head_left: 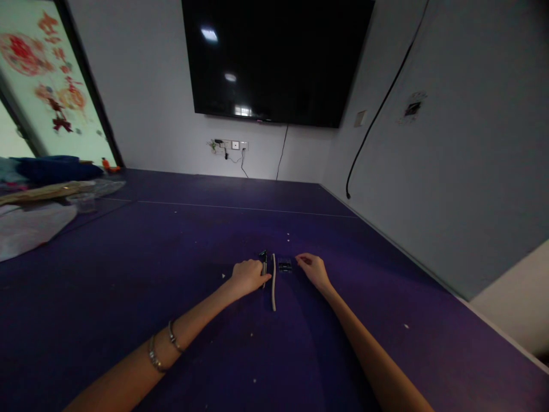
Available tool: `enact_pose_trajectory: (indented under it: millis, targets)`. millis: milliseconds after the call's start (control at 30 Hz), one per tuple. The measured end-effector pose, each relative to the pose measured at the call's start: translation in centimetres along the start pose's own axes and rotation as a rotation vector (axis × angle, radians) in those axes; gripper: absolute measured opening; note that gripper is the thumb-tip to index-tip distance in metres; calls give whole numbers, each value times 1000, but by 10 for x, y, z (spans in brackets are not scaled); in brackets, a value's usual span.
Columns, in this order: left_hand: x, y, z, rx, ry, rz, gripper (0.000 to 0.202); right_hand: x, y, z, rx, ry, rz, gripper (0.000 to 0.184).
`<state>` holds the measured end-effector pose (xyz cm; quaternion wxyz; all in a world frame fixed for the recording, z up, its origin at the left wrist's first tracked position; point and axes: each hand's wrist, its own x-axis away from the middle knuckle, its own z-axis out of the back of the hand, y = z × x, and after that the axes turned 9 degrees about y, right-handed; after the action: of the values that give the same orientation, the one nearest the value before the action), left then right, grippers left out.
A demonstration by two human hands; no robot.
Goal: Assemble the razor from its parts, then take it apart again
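My left hand (247, 276) is closed beside a razor-like tool with a dark head (263, 252) and a slim silvery handle (265, 268). Its thumb points right, and the fingers seem to wrap the handle, partly hiding it. Just right of that thumb lies a thin, slightly bent whitish stick or tube (273, 286). Beside it sits a small clear case (285, 265) with dark pieces inside. To the right of the case, my right hand (315, 270) has its fingers bent and the tips together. Whatever lies between those tips is too small to tell.
Both hands are over a wide purple surface (206, 229) dotted with small white scraps. Plastic bags (36, 226) and dark blue cloth (60, 170) lie at the far left. A black cable (380, 109) hangs along the right wall; a large screen (278, 63) is mounted ahead.
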<state>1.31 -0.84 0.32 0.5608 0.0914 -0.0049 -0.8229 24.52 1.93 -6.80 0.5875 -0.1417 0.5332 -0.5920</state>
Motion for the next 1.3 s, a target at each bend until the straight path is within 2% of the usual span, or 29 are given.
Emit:
enact_pose_trajectory:
  millis: [333, 533, 633, 700, 800, 900, 1000, 1133, 1300]
  targets:
    - [-1, 4, -17, -35, -2, -14, 34, 2, -4, 0, -11, -6, 5, 23]
    - [0, 4, -7, -14, 76, -2, 33, -1, -7, 3, -185, 94, -89, 26]
    - [2, 9, 5, 14, 143, 1, 35, -1, -25, 4, -326, 128, -230, 30]
    - [6, 15, 13, 26, 169, 0, 35, 2, -44, 3, -467, 105, -349, 32]
    - [12, 24, 20, 27, 185, -13, 35, 12, -76, -3, -679, -38, -475, 33]
    - [19, 30, 22, 19, 202, -51, 33, 23, -99, -11, -790, -172, -577, 32]
    - [22, 34, 22, 5, 209, -79, 32, 28, -106, -17, -815, -156, -633, 32]
    - [25, 36, 23, -6, 206, -86, 34, 30, -106, -21, -811, -97, -635, 35]
    - [26, 36, 29, 35, 207, -84, 42, 24, -101, -12, -752, -106, -602, 31]
